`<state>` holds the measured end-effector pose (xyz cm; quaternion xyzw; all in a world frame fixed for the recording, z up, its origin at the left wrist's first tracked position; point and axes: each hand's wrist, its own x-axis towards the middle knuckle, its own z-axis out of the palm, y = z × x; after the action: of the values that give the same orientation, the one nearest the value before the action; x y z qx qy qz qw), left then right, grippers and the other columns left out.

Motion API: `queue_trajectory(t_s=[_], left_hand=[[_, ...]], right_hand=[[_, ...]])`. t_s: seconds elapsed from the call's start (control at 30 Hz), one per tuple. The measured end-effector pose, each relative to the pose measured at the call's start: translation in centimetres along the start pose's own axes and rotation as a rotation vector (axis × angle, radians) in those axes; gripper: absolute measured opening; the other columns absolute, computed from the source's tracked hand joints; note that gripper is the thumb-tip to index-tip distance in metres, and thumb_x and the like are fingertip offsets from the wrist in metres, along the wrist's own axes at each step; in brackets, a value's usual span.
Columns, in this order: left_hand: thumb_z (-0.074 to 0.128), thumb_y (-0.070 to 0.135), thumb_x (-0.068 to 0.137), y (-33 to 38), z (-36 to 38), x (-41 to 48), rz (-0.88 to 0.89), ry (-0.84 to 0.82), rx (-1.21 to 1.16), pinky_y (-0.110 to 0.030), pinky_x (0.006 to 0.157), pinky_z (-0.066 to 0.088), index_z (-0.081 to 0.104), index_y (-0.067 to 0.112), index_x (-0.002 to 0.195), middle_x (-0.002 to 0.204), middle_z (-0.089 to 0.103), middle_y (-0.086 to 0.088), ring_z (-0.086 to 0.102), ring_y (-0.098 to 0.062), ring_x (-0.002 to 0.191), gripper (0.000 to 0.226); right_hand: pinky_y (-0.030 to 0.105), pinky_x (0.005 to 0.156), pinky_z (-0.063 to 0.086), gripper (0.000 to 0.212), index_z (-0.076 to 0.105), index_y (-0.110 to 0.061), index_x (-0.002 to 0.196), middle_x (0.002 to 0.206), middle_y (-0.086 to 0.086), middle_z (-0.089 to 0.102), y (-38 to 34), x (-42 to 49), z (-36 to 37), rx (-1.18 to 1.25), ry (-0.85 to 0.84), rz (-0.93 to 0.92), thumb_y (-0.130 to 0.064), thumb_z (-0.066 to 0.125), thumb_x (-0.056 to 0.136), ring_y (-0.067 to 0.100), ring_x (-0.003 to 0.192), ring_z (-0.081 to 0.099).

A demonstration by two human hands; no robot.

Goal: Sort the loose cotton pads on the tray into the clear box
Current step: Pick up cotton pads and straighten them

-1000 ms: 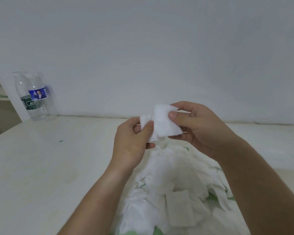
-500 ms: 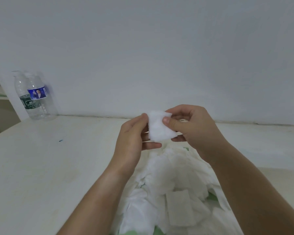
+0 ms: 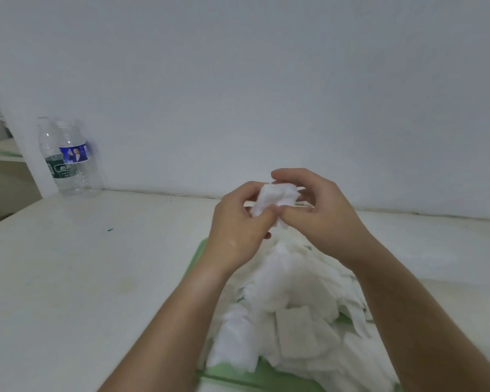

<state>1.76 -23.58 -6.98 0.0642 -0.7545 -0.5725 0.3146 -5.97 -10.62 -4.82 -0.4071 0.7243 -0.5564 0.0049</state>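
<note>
Crumpled since prior frame: pad (image 3: pixel 275 198), pinched by left hand (image 3: pixel 238 227) and right hand (image 3: pixel 323 219), thumbs together, above pile (image 3: pixel 289 306) on tray (image 3: pixel 232 373). Advise flattening, squaring edges before boxing. No box in view.

fluffy cotton pads (image 3: pixel 283 281), clear plastic bottles (image 3: pixel 74 162)

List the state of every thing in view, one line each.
left hand, pinching the held pads.
right hand, pinching the same pads.
held pads, bunched between both hands.
tray, mostly covered.
pad pile, loose, heaped on the tray.
bottles, upright by the wall.
</note>
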Motion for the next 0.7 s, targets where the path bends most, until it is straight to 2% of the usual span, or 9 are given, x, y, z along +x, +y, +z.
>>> queue_trajectory(t_s=[0.07,0.17,0.23,0.3,0.4,0.53,0.63,0.7], left_hand=[[0.073,0.009,0.087,0.4,0.2,-0.2,-0.01,0.024,0.017,-0.031,0.059,0.06,0.064,0.02,0.112,0.097,0.071,0.004,0.072,-0.019,0.075,0.029],[0.079,0.016,0.085,1.0,0.7,-1.0,-0.047,0.062,0.019,-0.036,0.062,0.062,0.054,0.024,0.112,0.1,0.067,0.001,0.07,-0.016,0.072,0.038],[0.079,0.018,0.085,1.3,1.3,-1.7,-0.034,0.051,0.068,-0.039,0.064,0.062,0.052,0.027,0.111,0.098,0.066,0.004,0.069,-0.013,0.066,0.039],[0.078,0.016,0.087,2.1,2.5,-2.4,-0.024,0.022,0.08,-0.038,0.064,0.062,0.053,0.029,0.11,0.097,0.065,0.006,0.067,-0.007,0.061,0.037],[0.072,0.011,0.091,3.4,4.7,-3.3,-0.006,-0.027,0.072,-0.033,0.062,0.062,0.052,0.028,0.111,0.096,0.066,0.004,0.071,-0.008,0.062,0.033],[0.065,0.023,0.094,4.2,8.6,-4.3,0.0,-0.113,0.186,-0.043,0.07,0.061,0.048,0.03,0.117,0.09,0.067,0.011,0.073,-0.011,0.073,0.029],[0.058,0.026,0.095,4.5,12.1,-5.4,-0.028,-0.285,0.338,-0.042,0.08,0.058,0.055,0.032,0.113,0.094,0.065,0.016,0.069,-0.012,0.085,0.019],[0.057,0.026,0.097,4.7,14.2,-5.9,-0.017,-0.392,0.397,-0.039,0.085,0.057,0.064,0.029,0.11,0.104,0.066,0.016,0.067,-0.012,0.089,0.015]], right_hand=[[0.015,0.079,0.052,0.04,0.066,-0.03,0.12,0.111,-0.017,0.069,0.1,-0.1,-0.7,-0.061,0.026,0.014,-0.013,0.072,0.084,0.001,0.1,0.065],[0.032,0.088,0.055,0.024,0.073,-0.025,0.108,0.103,-0.013,0.073,0.3,-0.6,-2.0,-0.121,0.019,0.04,-0.014,0.072,0.087,0.011,0.097,0.069],[0.032,0.085,0.054,0.017,0.075,-0.022,0.099,0.093,-0.011,0.075,0.2,-1.2,-2.9,-0.145,-0.01,0.037,-0.011,0.07,0.088,0.012,0.092,0.069],[0.032,0.082,0.055,0.016,0.075,-0.02,0.092,0.089,-0.007,0.075,-0.5,-2.2,-4.4,-0.143,-0.014,0.047,-0.006,0.069,0.088,0.014,0.089,0.07],[0.041,0.088,0.056,0.016,0.075,-0.017,0.091,0.093,0.003,0.075,-1.2,-3.6,-7.3,-0.078,0.034,0.097,-0.002,0.069,0.087,0.023,0.09,0.072],[0.052,0.088,0.057,0.017,0.074,-0.019,0.087,0.094,0.009,0.073,-1.1,-5.0,-11.9,-0.098,0.11,0.163,-0.006,0.067,0.079,0.032,0.093,0.069],[0.044,0.081,0.056,0.02,0.073,-0.022,0.084,0.09,0.004,0.073,-0.6,-6.2,-15.6,-0.18,0.17,0.217,-0.009,0.062,0.074,0.025,0.082,0.067],[0.024,0.07,0.051,0.022,0.072,-0.02,0.085,0.086,-0.003,0.072,-0.1,-7.3,-17.9,-0.251,0.176,0.248,-0.002,0.061,0.078,0.006,0.07,0.061]])
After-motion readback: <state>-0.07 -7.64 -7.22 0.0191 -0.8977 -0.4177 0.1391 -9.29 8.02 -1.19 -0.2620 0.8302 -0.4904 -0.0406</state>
